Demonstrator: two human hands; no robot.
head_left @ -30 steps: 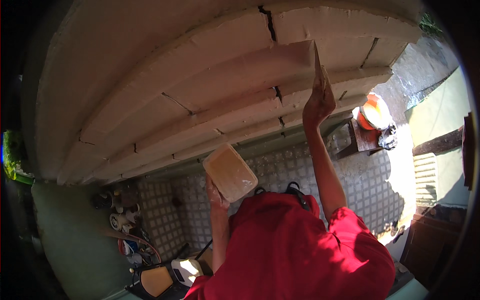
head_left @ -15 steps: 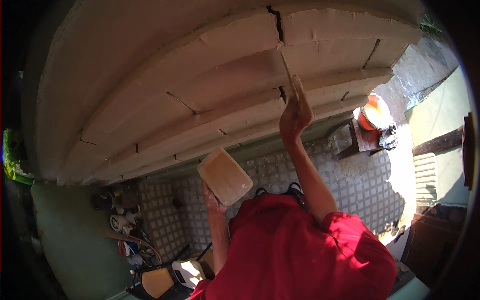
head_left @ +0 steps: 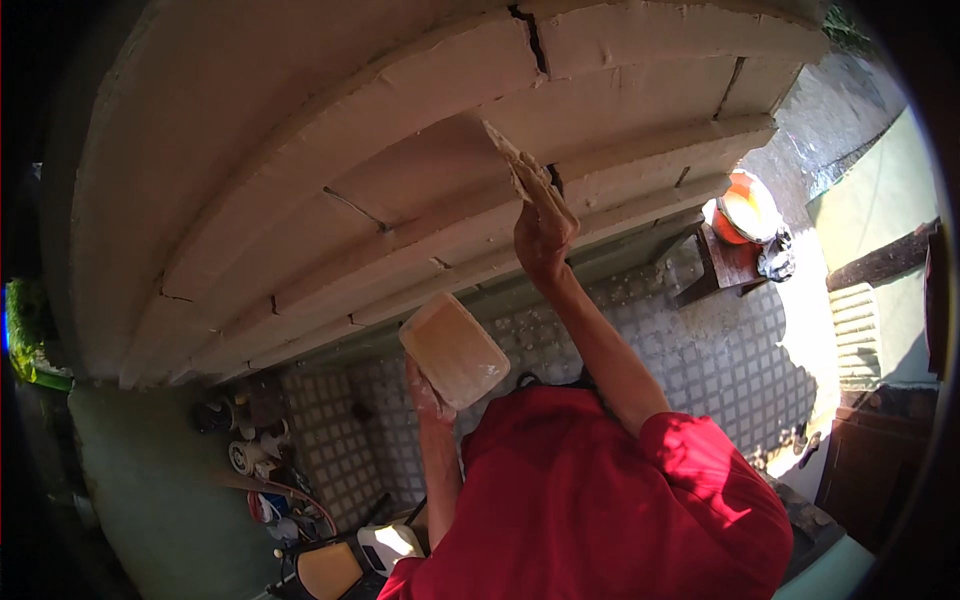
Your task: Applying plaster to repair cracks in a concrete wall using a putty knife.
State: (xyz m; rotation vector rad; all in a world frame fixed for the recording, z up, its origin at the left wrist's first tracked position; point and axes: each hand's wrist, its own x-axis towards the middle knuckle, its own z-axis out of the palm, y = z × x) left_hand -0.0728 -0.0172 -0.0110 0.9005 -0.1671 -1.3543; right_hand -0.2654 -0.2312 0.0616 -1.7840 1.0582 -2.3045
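My right hand (head_left: 545, 238) is raised and closed round a putty knife (head_left: 508, 155). Its blade, coated with pale filler, is at the surface of the stepped beige moulding (head_left: 440, 150); whether it touches I cannot tell. A dark crack (head_left: 528, 40) splits the moulding's upper edge, above the knife. Lower down and to the left, my left hand (head_left: 430, 398) grips a shallow rectangular tub (head_left: 455, 350) from its side and underneath. The tub has a pale beige inside and whitish smears near one corner. My left fingers are partly hidden behind it.
An orange-and-white bucket (head_left: 745, 210) stands on a small wooden stool (head_left: 728, 262) at the right, beside a crumpled bag (head_left: 775, 257). Tools and cups (head_left: 262, 455) clutter the lower left, near a chair (head_left: 328, 570). Below lies a tiled floor (head_left: 740, 345).
My right hand and the putty knife have moved left along the moulding, and the blade has turned to show more of its filler-coated face. My left hand keeps the tub nearly in place.
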